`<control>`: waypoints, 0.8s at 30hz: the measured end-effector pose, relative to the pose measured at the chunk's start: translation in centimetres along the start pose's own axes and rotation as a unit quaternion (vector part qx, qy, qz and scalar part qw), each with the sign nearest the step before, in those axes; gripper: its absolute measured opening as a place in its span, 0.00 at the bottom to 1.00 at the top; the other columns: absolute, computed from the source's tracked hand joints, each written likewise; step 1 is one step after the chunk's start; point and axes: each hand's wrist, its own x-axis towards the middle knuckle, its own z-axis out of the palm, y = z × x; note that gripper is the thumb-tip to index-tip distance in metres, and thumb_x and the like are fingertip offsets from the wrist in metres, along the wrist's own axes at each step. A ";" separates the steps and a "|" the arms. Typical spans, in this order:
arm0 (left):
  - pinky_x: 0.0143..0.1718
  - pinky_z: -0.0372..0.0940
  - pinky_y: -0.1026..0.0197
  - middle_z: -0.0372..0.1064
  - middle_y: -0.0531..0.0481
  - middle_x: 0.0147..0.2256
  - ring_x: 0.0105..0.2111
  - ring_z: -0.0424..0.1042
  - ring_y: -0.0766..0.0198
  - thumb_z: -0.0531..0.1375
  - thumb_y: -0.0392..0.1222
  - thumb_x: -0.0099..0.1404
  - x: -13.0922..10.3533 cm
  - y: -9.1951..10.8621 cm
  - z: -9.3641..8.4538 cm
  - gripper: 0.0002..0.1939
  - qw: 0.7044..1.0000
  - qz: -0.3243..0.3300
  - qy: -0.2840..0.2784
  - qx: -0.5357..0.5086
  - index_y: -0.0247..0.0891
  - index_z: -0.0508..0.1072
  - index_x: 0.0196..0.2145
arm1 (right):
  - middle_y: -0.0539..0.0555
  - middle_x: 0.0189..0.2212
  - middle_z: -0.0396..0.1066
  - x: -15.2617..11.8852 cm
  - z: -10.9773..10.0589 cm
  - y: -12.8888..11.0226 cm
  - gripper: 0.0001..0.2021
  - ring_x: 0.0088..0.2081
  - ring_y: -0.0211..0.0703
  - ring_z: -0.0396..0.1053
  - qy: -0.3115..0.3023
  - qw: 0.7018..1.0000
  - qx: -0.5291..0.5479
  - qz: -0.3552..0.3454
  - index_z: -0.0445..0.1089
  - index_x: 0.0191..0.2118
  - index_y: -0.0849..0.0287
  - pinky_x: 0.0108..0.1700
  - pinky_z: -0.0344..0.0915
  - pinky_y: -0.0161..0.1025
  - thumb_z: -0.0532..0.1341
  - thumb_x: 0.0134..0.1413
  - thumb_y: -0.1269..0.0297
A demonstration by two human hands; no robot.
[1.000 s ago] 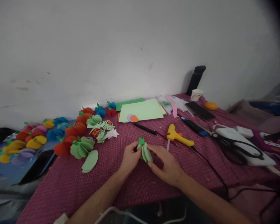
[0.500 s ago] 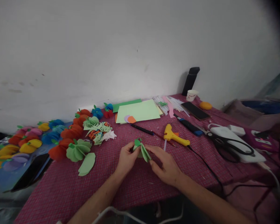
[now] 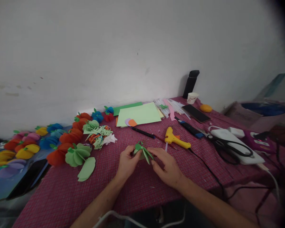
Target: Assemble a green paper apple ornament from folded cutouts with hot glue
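Observation:
A light green folded paper piece (image 3: 146, 155) with darker green leaf shapes on top is held between both hands above the tablecloth. My left hand (image 3: 129, 161) pinches its left side near the leaves. On its right side, the fingers and thumb of my right hand (image 3: 167, 167) grip the pale folds. A yellow glue gun (image 3: 175, 139) lies just beyond my right hand. To the left, a finished-looking light green paper pumpkin (image 3: 78, 155) sits beside loose light green paper pieces (image 3: 86, 169).
Several colourful paper pumpkins (image 3: 71, 136) fill the left side. Paper scraps (image 3: 99, 137), light green sheets (image 3: 140, 114) and a black pen (image 3: 143, 132) lie farther back. Rightward are a cutter (image 3: 190, 128), phone (image 3: 196, 113), scissors (image 3: 225, 145), power strip (image 3: 239, 152), paper cup (image 3: 192, 98) and black bottle (image 3: 190, 84).
The camera view has shifted slightly. The folds of the held paper piece are spread a little wider and tilt more to the right; both hands keep their grip.

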 end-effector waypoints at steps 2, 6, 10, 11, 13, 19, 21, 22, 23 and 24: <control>0.26 0.52 0.68 0.58 0.56 0.21 0.24 0.56 0.69 0.56 0.42 0.56 0.0 -0.2 0.0 0.08 1.000 -0.006 0.002 -0.005 0.36 0.69 0.23 | 0.55 0.46 0.67 0.1 -0.1 -0.2 0.20 0.49 0.45 0.62 0.001 1.000 -0.007 -0.007 0.61 0.51 0.54 0.51 0.60 0.47 0.53 0.50 0.72; 0.27 0.52 0.68 0.60 0.56 0.22 0.24 0.56 0.70 0.56 0.42 0.56 0.0 -0.5 0.1 0.08 1.000 -0.011 -0.008 -0.023 0.36 0.70 0.26 | 0.56 0.47 0.66 0.1 -0.3 -0.5 0.20 0.50 0.46 0.62 -0.007 1.000 -0.020 -0.012 0.63 0.50 0.54 0.51 0.59 0.47 0.55 0.48 0.71; 0.27 0.53 0.68 0.61 0.55 0.23 0.25 0.57 0.69 0.56 0.43 0.56 0.0 -0.5 0.2 0.08 0.998 -0.019 -0.020 -0.048 0.36 0.71 0.27 | 0.56 0.48 0.64 0.1 -0.4 -0.5 0.18 0.50 0.46 0.61 -0.018 0.999 -0.018 -0.029 0.65 0.47 0.54 0.51 0.60 0.47 0.57 0.48 0.68; 0.27 0.54 0.68 0.61 0.55 0.23 0.25 0.57 0.69 0.57 0.44 0.56 0.0 -0.5 0.1 0.09 0.998 -0.022 -0.024 -0.054 0.36 0.71 0.27 | 0.56 0.48 0.65 0.1 -0.3 -0.5 0.16 0.50 0.46 0.61 -0.016 0.999 -0.017 -0.028 0.66 0.46 0.54 0.50 0.60 0.47 0.57 0.49 0.68; 0.27 0.54 0.68 0.62 0.55 0.23 0.25 0.57 0.69 0.57 0.45 0.55 0.1 -0.5 0.1 0.09 0.997 -0.026 -0.033 -0.065 0.35 0.72 0.28 | 0.56 0.46 0.66 0.1 -0.2 -0.3 0.12 0.49 0.45 0.63 -0.002 1.000 -0.014 -0.009 0.68 0.43 0.54 0.50 0.60 0.46 0.55 0.51 0.68; 0.28 0.55 0.68 0.61 0.55 0.22 0.25 0.57 0.69 0.58 0.44 0.55 -0.2 -0.2 0.4 0.09 0.995 -0.018 -0.063 -0.081 0.35 0.71 0.25 | 0.53 0.35 0.70 0.1 0.4 0.2 0.09 0.35 0.41 0.68 0.020 0.993 0.021 0.114 0.65 0.41 0.56 0.36 0.66 0.39 0.56 0.51 0.66; 0.28 0.56 0.68 0.62 0.54 0.23 0.26 0.59 0.69 0.58 0.43 0.54 -0.2 -0.1 0.4 0.09 0.993 -0.023 -0.074 -0.090 0.35 0.72 0.26 | 0.52 0.33 0.70 0.1 0.6 0.2 0.10 0.31 0.39 0.68 -0.005 0.990 0.035 0.136 0.65 0.41 0.56 0.31 0.66 0.36 0.56 0.51 0.67; 0.28 0.56 0.68 0.63 0.54 0.23 0.26 0.59 0.69 0.58 0.43 0.54 -0.2 0.0 0.4 0.08 0.992 -0.029 -0.077 -0.097 0.35 0.72 0.26 | 0.51 0.33 0.71 0.0 0.6 0.1 0.10 0.30 0.38 0.68 -0.014 0.989 0.040 0.139 0.65 0.41 0.56 0.31 0.65 0.35 0.55 0.52 0.67; 0.28 0.57 0.68 0.63 0.54 0.23 0.25 0.59 0.69 0.59 0.43 0.53 -0.1 0.1 0.2 0.09 0.991 -0.036 -0.080 -0.104 0.34 0.72 0.27 | 0.51 0.33 0.71 0.0 0.7 0.1 0.10 0.30 0.37 0.68 -0.019 0.989 0.044 0.139 0.65 0.41 0.56 0.31 0.65 0.34 0.55 0.52 0.68; 0.28 0.57 0.68 0.64 0.54 0.23 0.25 0.59 0.69 0.59 0.43 0.53 0.0 0.2 -0.1 0.09 0.990 -0.046 -0.081 -0.108 0.34 0.72 0.27 | 0.51 0.33 0.71 0.0 0.6 0.1 0.09 0.30 0.37 0.68 -0.021 0.989 0.043 0.139 0.65 0.41 0.56 0.31 0.65 0.34 0.55 0.52 0.68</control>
